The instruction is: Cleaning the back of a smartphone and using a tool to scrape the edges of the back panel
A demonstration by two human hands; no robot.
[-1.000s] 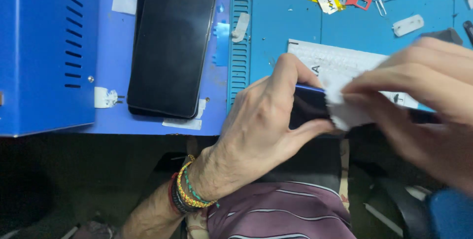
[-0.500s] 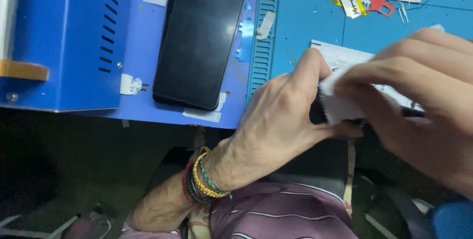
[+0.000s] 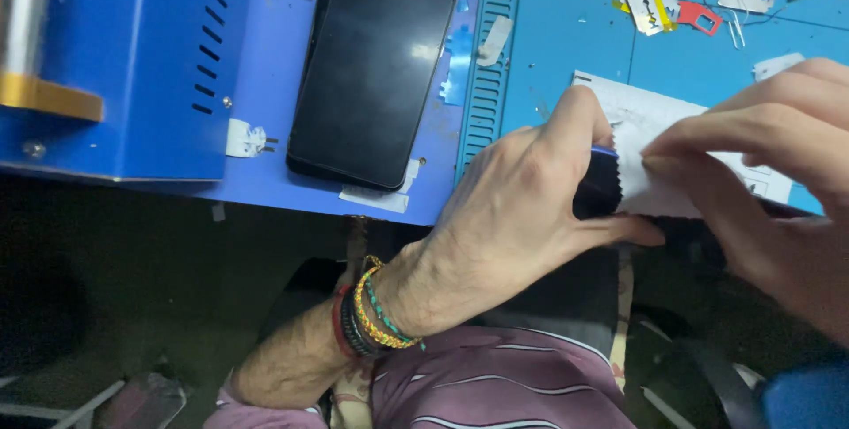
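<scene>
My left hand (image 3: 522, 208) grips the end of a dark phone with a blue edge (image 3: 600, 188), held just off the near edge of the blue work mat (image 3: 566, 49). My right hand (image 3: 778, 172) presses a small white cloth (image 3: 659, 177) against the phone's face, and its fingers cover most of the phone. Several woven bracelets (image 3: 371, 318) circle my left wrist.
A second black phone (image 3: 376, 62) lies face up on a blue machine's plate (image 3: 265, 172), with the blue housing (image 3: 133, 57) at the left. Small scraps, a red tool (image 3: 699, 15) and metal bits lie on the far mat. My striped purple garment (image 3: 495, 389) is below.
The view has shifted, so the machine and black phone sit further right in frame. My right hand has slid the white cloth a little along the held phone.
</scene>
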